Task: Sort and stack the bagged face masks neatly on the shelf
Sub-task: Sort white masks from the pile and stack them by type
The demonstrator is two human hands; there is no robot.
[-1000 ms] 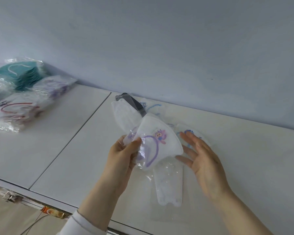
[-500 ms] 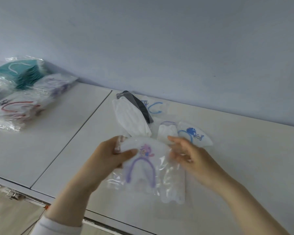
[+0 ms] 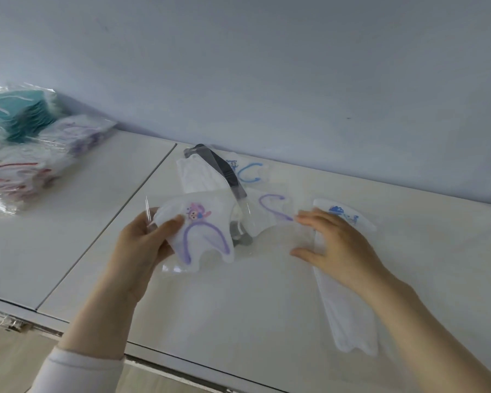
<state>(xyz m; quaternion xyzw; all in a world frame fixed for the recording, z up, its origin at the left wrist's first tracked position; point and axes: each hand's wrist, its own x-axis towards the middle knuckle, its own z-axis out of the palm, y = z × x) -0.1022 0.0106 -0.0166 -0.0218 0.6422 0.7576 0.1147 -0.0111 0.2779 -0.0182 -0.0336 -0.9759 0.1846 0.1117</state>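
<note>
Clear-plastic bag holding a white fabric mask with purple ear loops and a pink cartoon print [image 3: 201,231], pinched at centre frame.

Left hand [image 3: 142,245] grips the bag's left edge between thumb and curled fingers, lifted off the white shelf [image 3: 68,222]. Right hand [image 3: 335,245] is spread wide, fingers nearly straight, lower right of the held mask, above a long folded white bagged mask [image 3: 343,316]; its fingertips reach a purple-looped bagged mask [image 3: 272,208]. Behind, loose: a ribbed white mask [image 3: 196,177], a dark grey mask [image 3: 230,177], a blue-looped mask [image 3: 250,171]. Upper left: glossy stacks (teal stack [image 3: 20,114], red-looped stack [image 3: 14,174]).
</note>
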